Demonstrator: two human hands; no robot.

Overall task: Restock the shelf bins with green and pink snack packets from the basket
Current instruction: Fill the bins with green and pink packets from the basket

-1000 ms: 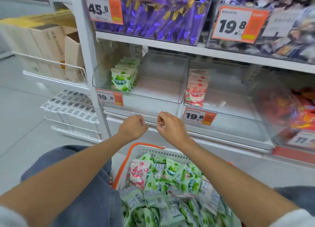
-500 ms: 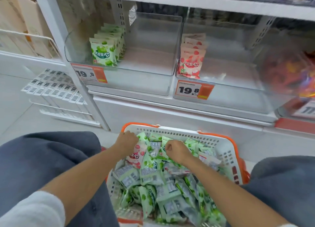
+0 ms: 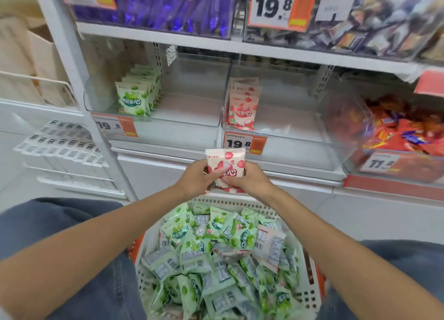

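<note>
1. Held above the far rim of the basket [image 3: 310, 293]: one pink packet [image 3: 225, 162], upright, printed face toward the camera.
2. Gripped on its left side by the left hand [image 3: 194, 180], with fingers curled round the left edge and the thumb across the lower front.
3. Gripped on its right side by the right hand [image 3: 251, 183], with fingers curled round the right edge. Both hands touching each other below the packet and covering its lower part.
4. Positioned in front of the shelf, just below the price tag [image 3: 242, 143] marked 19.8 on the right shelf bin [image 3: 300, 137]. Not inside either bin.
5. Stored in the right shelf bin: a short row of pink packets [image 3: 243, 108], upright, against the left wall.
6. Stored in the left shelf bin [image 3: 187, 120]: a row of green packets [image 3: 134, 98], upright, at the left side.
7. Loaded in the basket: a loose heap of green packets [image 3: 216, 259], some face up and some showing the printed back. White mesh walls, orange rim. Placed between two knees in blue jeans [image 3: 60, 223].
8. On the shelf above: a bin of purple wrappers [image 3: 168, 2].
9. To the right of the right shelf bin: a bin of red sweets [image 3: 396, 132], blurred.
</note>
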